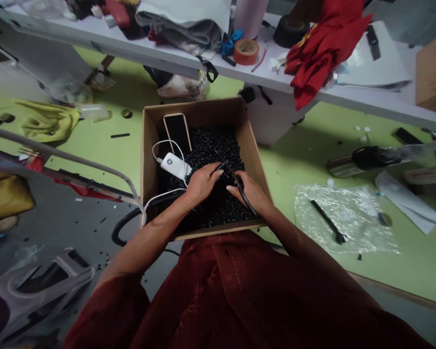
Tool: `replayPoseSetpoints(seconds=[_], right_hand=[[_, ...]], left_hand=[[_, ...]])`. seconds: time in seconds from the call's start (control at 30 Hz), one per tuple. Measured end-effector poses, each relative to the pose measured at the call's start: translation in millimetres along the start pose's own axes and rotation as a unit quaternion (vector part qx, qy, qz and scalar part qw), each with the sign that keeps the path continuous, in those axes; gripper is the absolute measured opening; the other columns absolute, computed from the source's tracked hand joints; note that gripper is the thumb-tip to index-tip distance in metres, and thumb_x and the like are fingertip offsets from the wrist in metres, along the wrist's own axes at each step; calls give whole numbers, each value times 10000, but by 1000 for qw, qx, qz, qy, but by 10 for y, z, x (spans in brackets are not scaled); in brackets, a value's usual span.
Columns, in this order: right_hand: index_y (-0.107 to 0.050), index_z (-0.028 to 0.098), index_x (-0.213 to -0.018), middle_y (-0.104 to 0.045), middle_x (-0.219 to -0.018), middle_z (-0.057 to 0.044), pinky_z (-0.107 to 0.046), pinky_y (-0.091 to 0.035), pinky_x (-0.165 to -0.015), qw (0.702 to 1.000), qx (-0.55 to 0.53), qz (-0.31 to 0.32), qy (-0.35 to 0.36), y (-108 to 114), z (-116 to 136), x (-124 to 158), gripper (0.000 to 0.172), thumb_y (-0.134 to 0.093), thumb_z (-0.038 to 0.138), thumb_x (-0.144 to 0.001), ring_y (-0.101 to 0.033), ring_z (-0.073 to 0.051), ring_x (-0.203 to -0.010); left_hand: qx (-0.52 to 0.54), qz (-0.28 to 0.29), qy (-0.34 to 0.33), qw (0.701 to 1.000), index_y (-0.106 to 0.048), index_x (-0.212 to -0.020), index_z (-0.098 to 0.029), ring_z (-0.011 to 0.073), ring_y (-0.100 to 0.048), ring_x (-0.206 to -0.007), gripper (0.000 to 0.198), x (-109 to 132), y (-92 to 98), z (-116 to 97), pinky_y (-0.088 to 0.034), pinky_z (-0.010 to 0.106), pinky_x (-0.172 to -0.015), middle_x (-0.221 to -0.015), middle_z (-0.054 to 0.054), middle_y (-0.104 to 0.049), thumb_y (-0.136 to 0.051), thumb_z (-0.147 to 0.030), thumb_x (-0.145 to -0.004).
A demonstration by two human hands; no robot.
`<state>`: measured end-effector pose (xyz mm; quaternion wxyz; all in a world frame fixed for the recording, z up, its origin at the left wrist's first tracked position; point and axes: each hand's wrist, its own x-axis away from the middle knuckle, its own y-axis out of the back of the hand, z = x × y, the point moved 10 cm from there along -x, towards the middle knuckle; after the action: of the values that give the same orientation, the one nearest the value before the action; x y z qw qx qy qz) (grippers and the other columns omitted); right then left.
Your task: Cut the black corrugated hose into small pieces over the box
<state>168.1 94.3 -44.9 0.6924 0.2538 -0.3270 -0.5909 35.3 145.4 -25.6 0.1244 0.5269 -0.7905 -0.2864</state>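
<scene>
The left hand (203,183) pinches the end of a thin black tube (223,166), near the middle of the box; the right hand (253,194), just beside it, is wrapped around a slim dark hand tool (241,189), its tip close to the tube, though whether they touch I cannot tell. Below both lies a loose heap of small, glossy black pieces (218,145). On it rest a smooth white power bank (175,166), trailing a thin white cable (163,198), and a flat phone (178,132) with dark glass and a pale rim. Ribbed black hose (119,228) loops out past the left front corner.

The cardboard box (253,150) has thin, upright brown walls; both forearms cross its front edge, which meets the dark red garment (240,291). Some room remains between the right hand and the right wall. Beyond that wall, a strip of green surface (281,167) runs to a crinkled clear plastic bag (363,208). Behind, a pale tabletop edge (265,80) overhangs, draped with soft red cloth (318,46)
</scene>
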Motion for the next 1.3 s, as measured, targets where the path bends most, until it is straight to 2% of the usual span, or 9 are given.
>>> replayPoseSetpoints(seconds=[0.23, 0.43, 0.7, 0.97, 1.07, 1.17, 1.3], right_hand=[[-532, 181, -1128, -647, -1038, -102, -342, -445, -817, 998, 48, 19, 32, -27, 11, -4, 295, -461, 267, -855, -608, -236, -908], [-541, 192, -1087, -667, -991, -88, -304, -429, -746, 996, 80, 37, 17, -54, -25, 2, 275, -440, 206, -831, -621, -222, -831], [-567, 230, -1031, -700, -863, -60, -295, -415, -653, 989, 139, 44, -17, -86, -100, -3, 238, -437, 228, -832, -641, -231, -727], [-601, 241, -1026, -714, -820, -70, -309, -440, -652, 986, 155, 47, -43, -138, -214, -25, 232, -464, 276, -842, -669, -264, -744], [-596, 240, -1062, -719, -874, -73, -316, -458, -691, 989, 133, 31, -48, -90, -207, -21, 252, -468, 289, -850, -677, -270, -804], [-574, 220, -1122, -716, -936, -86, -336, -472, -733, 994, 101, 8, -44, -14, -158, -7, 295, -452, 317, -871, -675, -281, -862], [-523, 212, -1201, -711, -939, -88, -375, -486, -751, 996, 62, -10, -61, 62, -139, 24, 364, -456, 353, -873, -672, -294, -856]], left_hand=[[-20, 10, 1, 1000, -626, -1149, -151, 211, -617, -1035, 350, 15, -45, 30, -466, 335, -923, -1120, 88, -681, -420, -337, -936], [-14, 26, 10, 1000, -626, -1118, -143, 209, -624, -997, 348, 29, -88, 40, -469, 325, -896, -1072, 91, -684, -397, -338, -943], [-50, 48, 22, 997, -642, -1059, -147, 208, -631, -944, 328, 5, -111, 138, -476, 321, -857, -1016, 87, -691, -394, -325, -940], [-67, 66, 53, 994, -619, -1134, -149, 226, -607, -1088, 304, 25, -180, 247, -440, 354, -970, -1163, 109, -664, -462, -281, -910], [-52, 53, 80, 994, -585, -1161, -151, 229, -604, -1097, 309, 30, -122, 246, -445, 361, -968, -1183, 108, -652, -518, -250, -876], [-44, 32, 108, 993, -555, -1146, -159, 222, -624, -1031, 332, 30, -15, 237, -474, 359, -911, -1114, 89, -666, -579, -177, -816], [-36, 26, 101, 994, -579, -1058, -158, 223, -633, -985, 238, 26, 58, 173, -476, 351, -881, -1050, 85, -681, -574, -170, -820]])
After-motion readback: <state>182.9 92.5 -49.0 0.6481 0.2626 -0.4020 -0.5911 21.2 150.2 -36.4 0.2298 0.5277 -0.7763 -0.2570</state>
